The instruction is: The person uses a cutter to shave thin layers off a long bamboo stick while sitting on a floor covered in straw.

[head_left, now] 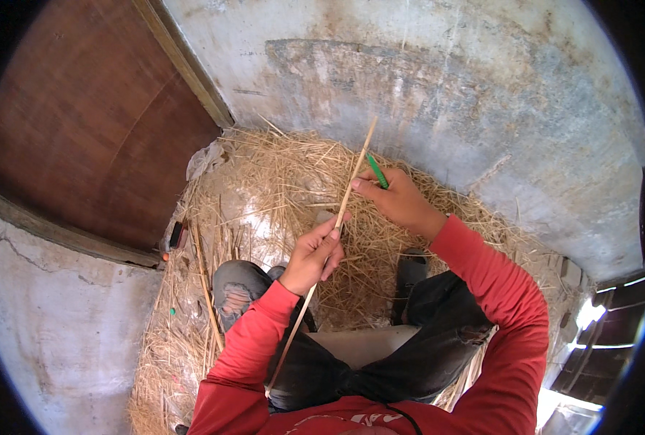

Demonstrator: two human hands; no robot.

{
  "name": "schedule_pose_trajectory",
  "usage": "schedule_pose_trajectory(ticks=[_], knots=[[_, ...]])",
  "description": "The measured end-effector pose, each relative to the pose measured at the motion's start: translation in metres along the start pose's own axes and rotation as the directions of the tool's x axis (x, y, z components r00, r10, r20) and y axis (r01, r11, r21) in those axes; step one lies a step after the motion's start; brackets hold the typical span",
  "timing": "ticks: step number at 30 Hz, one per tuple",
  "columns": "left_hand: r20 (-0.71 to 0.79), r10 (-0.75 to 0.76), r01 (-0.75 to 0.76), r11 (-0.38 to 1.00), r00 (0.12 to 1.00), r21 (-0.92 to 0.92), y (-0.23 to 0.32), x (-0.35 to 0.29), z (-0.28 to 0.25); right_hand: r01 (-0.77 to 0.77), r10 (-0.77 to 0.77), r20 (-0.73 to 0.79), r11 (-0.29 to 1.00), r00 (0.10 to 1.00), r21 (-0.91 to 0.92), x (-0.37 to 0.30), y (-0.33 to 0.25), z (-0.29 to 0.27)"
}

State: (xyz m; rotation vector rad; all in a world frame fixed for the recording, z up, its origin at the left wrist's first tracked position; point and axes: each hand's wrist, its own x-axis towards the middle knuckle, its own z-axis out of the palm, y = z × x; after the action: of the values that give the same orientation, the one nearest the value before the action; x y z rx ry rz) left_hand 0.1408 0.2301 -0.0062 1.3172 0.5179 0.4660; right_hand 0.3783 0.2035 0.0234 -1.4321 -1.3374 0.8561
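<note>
Pinched between thumb and fingers of our left hand [315, 254], the pale strip [361, 154] slants upward in front of us, its lower length running down toward our lap. Our right hand [404, 204] grips a slim green tool [377, 172], with thumb and fingertip at the strip farther up; whether an edge meets it, we cannot tell. We would do well to brace the strip firmly, use light, even pressure and hold our left fingers clear.

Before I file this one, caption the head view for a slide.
Left hand holds a pale strip, right hand a green tool, above scattered straw.
</note>
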Motion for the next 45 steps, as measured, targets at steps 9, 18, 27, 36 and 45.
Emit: schedule_pose_trajectory(ticks=[9,18,27,36,45], knots=[[0.04,-0.036,0.037,0.999,0.999,-0.027,0.0,-0.01,0.0,-0.138,0.138,0.034,0.99,0.99,-0.001,-0.004,-0.018,-0.002],[0.11,0.253,-0.275,0.9,0.961,0.338,0.022,-0.112,0.05,-0.166,0.199,-0.284,0.977,0.938,0.136,0.009,0.002,-0.011],[-0.465,-0.067,-0.351,0.564,0.883,-0.747,-0.016,-0.164,0.068,-0.067,0.252,-0.218,0.784,0.943,0.617,-0.016,-0.051,-0.025],[-0.683,0.463,-0.548,0.829,0.565,0.108,0.061,-0.13,-0.012,-0.156,0.264,-0.284,0.923,0.922,0.352,-0.039,-0.071,-0.05],[-0.445,0.492,-0.189,0.801,0.748,0.568,0.069,-0.074,-0.055,-0.115,0.256,-0.857,0.967,0.448,0.229,-0.203,0.067,-0.164]])
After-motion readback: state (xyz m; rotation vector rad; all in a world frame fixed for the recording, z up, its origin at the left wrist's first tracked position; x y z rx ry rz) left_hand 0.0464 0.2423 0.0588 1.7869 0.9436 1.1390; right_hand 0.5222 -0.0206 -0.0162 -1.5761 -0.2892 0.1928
